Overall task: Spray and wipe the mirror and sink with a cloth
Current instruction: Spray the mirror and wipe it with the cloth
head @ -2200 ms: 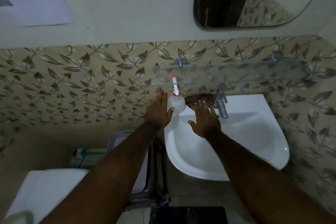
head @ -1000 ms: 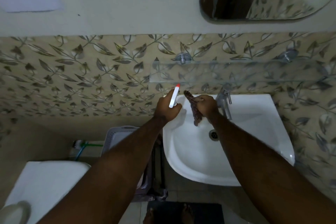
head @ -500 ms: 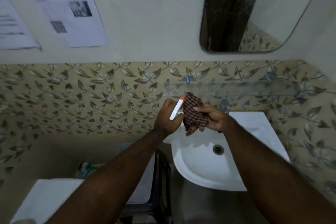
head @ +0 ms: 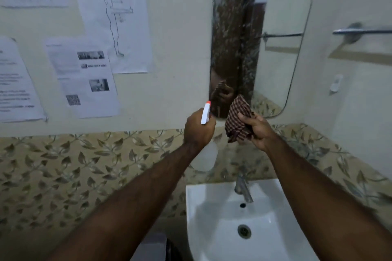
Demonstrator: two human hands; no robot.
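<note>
- We hold the translucent white plastic spray bottle with the white trigger head and orange nozzle tip (head: 205, 117) in our left hand (head: 198, 131). The fingers are wrapped tightly around the bottle neck. The bottle body hangs below the fist and appears blurred.
- We hold the brown-and-cream checked cloth (head: 238, 119) bunched in our right hand (head: 255, 130). The fingers are curled closed on its folds, and a loose corner stands up above the thumb.
- Both hands are raised in front of the lower left corner of the tall rounded-rectangle wall mirror (head: 277, 48). Neither the nozzle nor the cloth appears to touch the glass.
- The left strip of the mirror appears speckled; whether this is spray, dirt or a reflected surface we cannot tell.
- The white ceramic wall-mounted sink (head: 214, 224) sits below the hands with the metal tap (head: 243, 188) at its back edge. The basin shows no cloth or bottle in it.
- Step in hand, in our judgement: the spray stage on the mirror. The nozzle tip points up and toward the glass, and the wipe has not begun.
- Next move, as we judge it:
  - Aim the nozzle squarely at the glass and squeeze the trigger, covering the pane from top to bottom.
  - Keep the cloth clear of the spray path.
  - Then press the cloth flat to the glass and wipe in overlapping passes.
- The sink remains to be sprayed and wiped afterwards.
</note>
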